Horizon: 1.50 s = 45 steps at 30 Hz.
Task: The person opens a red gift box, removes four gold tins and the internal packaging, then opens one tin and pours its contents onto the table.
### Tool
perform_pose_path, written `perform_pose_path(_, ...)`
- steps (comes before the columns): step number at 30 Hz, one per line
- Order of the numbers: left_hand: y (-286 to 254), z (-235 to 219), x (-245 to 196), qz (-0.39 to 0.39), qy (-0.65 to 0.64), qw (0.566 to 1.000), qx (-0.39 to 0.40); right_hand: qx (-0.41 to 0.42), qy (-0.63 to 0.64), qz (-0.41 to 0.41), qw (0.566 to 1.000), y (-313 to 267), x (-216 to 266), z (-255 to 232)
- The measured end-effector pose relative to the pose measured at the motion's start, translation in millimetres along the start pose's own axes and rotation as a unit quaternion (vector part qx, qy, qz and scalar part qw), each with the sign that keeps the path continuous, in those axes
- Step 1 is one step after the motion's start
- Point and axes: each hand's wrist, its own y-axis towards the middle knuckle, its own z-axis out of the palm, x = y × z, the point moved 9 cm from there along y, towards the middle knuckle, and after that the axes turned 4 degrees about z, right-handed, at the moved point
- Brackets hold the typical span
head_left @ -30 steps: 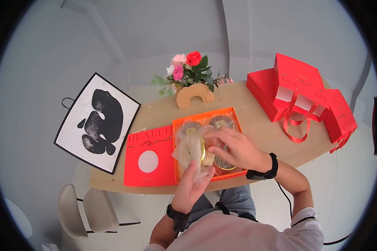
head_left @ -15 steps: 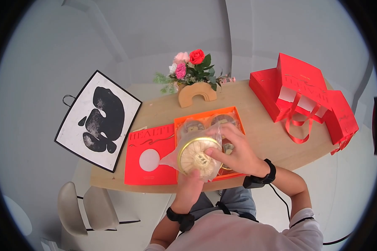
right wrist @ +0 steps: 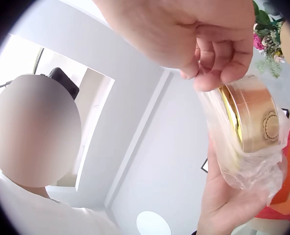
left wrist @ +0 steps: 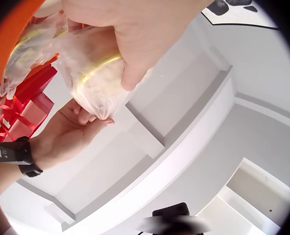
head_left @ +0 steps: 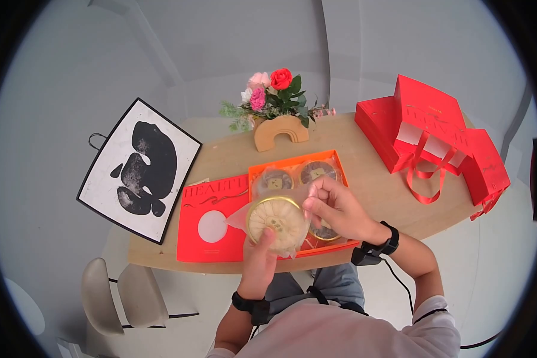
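Observation:
A round clear-sided canister (head_left: 280,218) with a gold rim and a pale pleated top sits inside a thin plastic bag (head_left: 237,218). My left hand (head_left: 259,265) grips it from below, the thumb lying over the top face. At the bag's right side, my right hand (head_left: 341,213) pinches the plastic with curled fingers. In the right wrist view the canister (right wrist: 257,120) shows a gold band and an embossed round mark, and the bag hangs loose beneath it. Behind both hands lies an orange box (head_left: 292,160) with several bagged round canisters (head_left: 316,173) in it.
A red panel (head_left: 221,200) with a white circle adjoins the box on the left. Flowers in a wooden arch vase (head_left: 280,132) stand behind. Red gift bags (head_left: 426,113) with ribbon handles occupy the table's right side. A framed black-and-white picture (head_left: 149,173) leans at the left edge.
The canister has turned from tilted on its side to top face upward. My right hand has moved off that face to the bag's right edge, while the left hand keeps its hold.

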Motion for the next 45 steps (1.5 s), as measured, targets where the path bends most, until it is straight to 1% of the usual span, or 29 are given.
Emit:
perform_pose_path(2, 0.2, 4.3, -8.1, 0.005, 0.004, 1.000, 0.001, 0.014, 0.051, 0.106, 0.993, -4.5, -4.0, 2.8)
perform_pose_path(3, 0.7, 6.2, -11.3, 0.010, 0.009, 1.000, 0.003, 0.014, 0.051, 0.106, 0.993, -3.3, -5.3, 0.6)
perform_pose_path(4, 1.6, 6.4, -10.9, 0.011, 0.009, 1.000, 0.003, -0.005, -0.029, 0.075, 0.997, -1.0, -3.0, -5.6)
perform_pose_path(5, 2.2, 1.1, -11.2, 0.019, -0.016, 0.999, -0.027, -0.023, -0.108, 0.044, 0.993, -0.1, 1.6, -9.1)
perform_pose_path(6, 1.7, -5.0, -11.8, 0.028, -0.041, 0.997, -0.058, -0.023, -0.108, 0.045, 0.993, -2.5, 4.6, -7.5)
perform_pose_path(8, 1.1, -8.5, -11.9, 0.023, -0.054, 0.996, -0.062, 0.042, -0.174, 0.051, 0.983, -9.7, 10.5, 8.4)
perform_pose_path(9, 1.3, -10.1, -10.8, 0.017, -0.068, 0.995, -0.065, 0.041, -0.174, 0.051, 0.983, -11.4, 7.8, 8.9)
perform_pose_path(11, 2.5, -13.1, -8.4, 0.008, -0.073, 0.995, -0.070, 0.066, -0.326, 0.004, 0.943, -15.1, 3.8, 16.0)
perform_pose_path(13, 1.2, -15.2, -9.0, -0.001, -0.077, 0.994, -0.077, 0.070, -0.312, -0.019, 0.947, -13.5, 5.1, 12.3)
perform_pose_path(15, -0.4, -11.0, -12.3, -0.017, -0.100, 0.993, -0.056, 0.073, -0.298, -0.044, 0.951, -10.2, 8.4, 4.5)
perform_pose_path(17, -1.2, -13.0, -18.0, -0.008, -0.084, 0.995, -0.054, 0.032, -0.218, -0.021, 0.975, -4.1, 7.8, -16.9)
perform_pose_path(18, -1.5, -14.1, -21.7, 0.001, -0.068, 0.996, -0.052, 0.031, -0.218, -0.024, 0.975, -2.5, 4.2, -22.6)
perform_pose_path(20, -2.6, -17.1, -23.9, 0.001, -0.074, 0.996, -0.058, -0.028, -0.216, -0.099, 0.971, -0.2, 12.4, -38.4)
perform_pose_path(21, -3.3, -19.1, -23.9, -0.002, -0.082, 0.994, -0.065, -0.029, -0.216, -0.100, 0.971, 0.5, 13.0, -41.5)
perform_pose_path(23, -1.6, -23.1, -26.9, 0.004, -0.084, 0.994, -0.063, -0.140, -0.102, 0.062, 0.983, -0.9, -7.5, -70.8)
perform_pose_path(24, -0.8, -25.0, -28.3, 0.012, -0.086, 0.994, -0.062, -0.141, -0.101, 0.061, 0.983, -4.4, -3.9, -70.9)
perform_pose_path(26, 0.9, -30.0, -30.1, 0.021, -0.079, 0.994, -0.074, -0.129, -0.046, 0.118, 0.983, -12.2, -10.6, -65.3)
perform_pose_path(28, 2.7, -33.2, -33.5, 0.033, -0.071, 0.994, -0.083, -0.108, -0.031, 0.110, 0.988, -21.5, -18.0, -40.0)
perform_pose_path(30, 5.2, -28.1, -39.2, 0.081, -0.020, 0.993, -0.079, -0.090, -0.018, 0.101, 0.991, -29.0, -26.6, -14.5)
perform_pose_path(31, 6.4, -23.4, -36.1, 0.082, -0.019, 0.994, -0.076, -0.065, -0.119, 0.014, 0.991, -29.7, -17.0, 0.4)
perform_pose_path(32, 5.6, -21.2, -33.0, 0.084, -0.017, 0.992, -0.093, -0.038, -0.218, -0.070, 0.973, -30.7, -5.4, 16.6)
perform_pose_path(33, 4.1, -19.2, -30.4, 0.086, -0.015, 0.990, -0.110, -0.039, -0.218, -0.071, 0.973, -28.5, -4.1, 22.7)
perform_pose_path(35, 1.4, -7.7, -24.8, 0.070, -0.014, 0.992, -0.109, -0.074, -0.329, -0.172, 0.926, -31.5, 19.1, 38.5)
perform_pose_path(36, 0.9, -3.4, -20.0, 0.054, -0.015, 0.993, -0.107, -0.074, -0.329, -0.173, 0.925, -31.2, 26.6, 42.6)
perform_pose_path(37, 0.4, -1.0, -16.7, 0.056, -0.015, 0.993, -0.107, -0.057, -0.373, -0.158, 0.913, -28.8, 33.5, 49.0)
perform_pose_path(39, -2.6, 6.3, -14.9, 0.085, 0.025, 0.994, -0.069, -0.038, -0.415, -0.142, 0.898, -21.7, 35.0, 55.2)
perform_pose_path(42, -4.0, -3.3, -2.0, 0.083, 0.089, 0.992, -0.044, -0.042, -0.395, -0.147, 0.906, -7.8, 25.2, 50.4)
perform_pose_path(44, -2.9, -0.7, -6.0, 0.075, 0.060, 0.994, -0.051, -0.010, -0.310, -0.100, 0.945, 8.6, 11.7, 41.5)
perform_pose_path(45, -1.2, -0.1, -9.6, 0.068, 0.033, 0.995, -0.058, -0.009, -0.310, -0.098, 0.946, 11.9, 12.8, 39.5)
